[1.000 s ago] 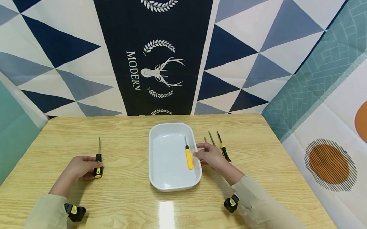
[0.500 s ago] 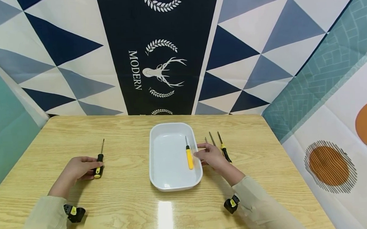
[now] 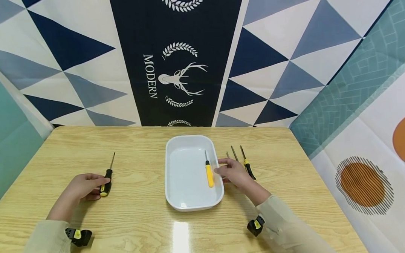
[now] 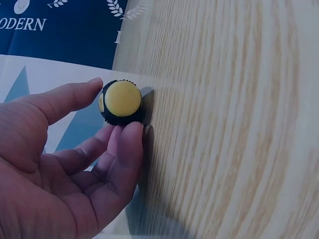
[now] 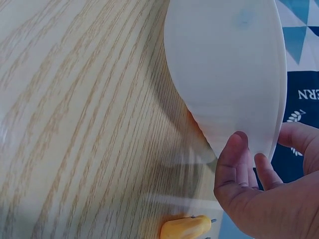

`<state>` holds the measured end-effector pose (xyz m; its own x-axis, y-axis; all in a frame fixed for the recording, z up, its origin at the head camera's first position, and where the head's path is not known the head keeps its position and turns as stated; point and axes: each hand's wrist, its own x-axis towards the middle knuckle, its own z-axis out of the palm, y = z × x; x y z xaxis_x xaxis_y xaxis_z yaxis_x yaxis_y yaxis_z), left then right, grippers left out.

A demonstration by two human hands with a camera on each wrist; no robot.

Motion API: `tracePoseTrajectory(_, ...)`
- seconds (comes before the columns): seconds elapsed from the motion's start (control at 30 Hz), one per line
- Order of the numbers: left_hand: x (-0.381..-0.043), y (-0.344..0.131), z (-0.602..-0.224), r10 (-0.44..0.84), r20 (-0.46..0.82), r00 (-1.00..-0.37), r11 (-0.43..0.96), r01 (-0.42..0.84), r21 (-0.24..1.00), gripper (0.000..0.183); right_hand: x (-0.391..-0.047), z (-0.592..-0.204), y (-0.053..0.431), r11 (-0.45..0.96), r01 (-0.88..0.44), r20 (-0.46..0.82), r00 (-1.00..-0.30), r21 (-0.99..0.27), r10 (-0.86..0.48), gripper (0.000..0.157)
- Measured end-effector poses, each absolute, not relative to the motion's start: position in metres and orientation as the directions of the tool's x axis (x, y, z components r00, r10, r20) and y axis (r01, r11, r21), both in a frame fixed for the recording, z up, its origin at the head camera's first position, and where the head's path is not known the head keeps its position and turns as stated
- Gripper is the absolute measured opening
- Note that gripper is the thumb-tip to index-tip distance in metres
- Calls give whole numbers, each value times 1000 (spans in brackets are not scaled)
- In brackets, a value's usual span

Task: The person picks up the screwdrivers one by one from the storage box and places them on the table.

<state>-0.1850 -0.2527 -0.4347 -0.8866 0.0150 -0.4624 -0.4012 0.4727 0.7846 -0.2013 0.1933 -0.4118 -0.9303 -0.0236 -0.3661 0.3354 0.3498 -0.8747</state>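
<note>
On the left of the table, my left hand (image 3: 84,187) pinches a screwdriver (image 3: 104,187) by its black and yellow handle, the metal shaft pointing away and leaning right. In the left wrist view the yellow handle end (image 4: 123,98) sits between thumb and fingers. My right hand (image 3: 234,173) grips the right side wall of a white tray (image 3: 182,207), thumb on the rim and fingers outside, as the right wrist view shows. Inside the tray lies a screwdriver with a yellow handle (image 3: 209,175), near the right wall.
Right of the tray lies a black and yellow screwdriver (image 3: 247,167). Beside it are two metal shafts (image 3: 234,153), their handles hidden behind my right hand. A yellow handle (image 5: 185,228) shows low in the right wrist view. A patterned cloth (image 3: 180,74) rises behind the table.
My left hand has shifted slightly left with the screwdriver, whose shaft now leans further right. The right hand stays at the tray's side.
</note>
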Motion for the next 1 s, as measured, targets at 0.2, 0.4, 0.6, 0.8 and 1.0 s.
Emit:
tracePoseTrajectory(0.2, -182, -255, -434, 13, -461, -888, 470, -401, 786, 71, -200, -412, 193, 345, 336, -365, -931, -876, -23, 44)
tracePoseTrajectory(0.4, -180, -255, -428, 2, -454, -891, 453, -404, 795, 71, -200, -411, 192, 348, 335, -364, -931, -875, -19, 43)
tracePoseTrajectory(0.6, -180, -251, -422, -4, -408, -913, 503, -355, 788, 73, -200, -412, 193, 355, 329, -360, -933, -875, -23, 44)
tracePoseTrajectory(0.8, -182, -243, -417, -8, -356, -934, 504, -311, 805, 73, -201, -411, 193, 356, 335, -367, -930, -872, -24, 44)
tracePoseTrajectory(1.0, -182, -237, -411, 13, -291, -957, 483, -249, 839, 73, -201, -409, 193, 378, 341, -372, -928, -861, -11, 45)
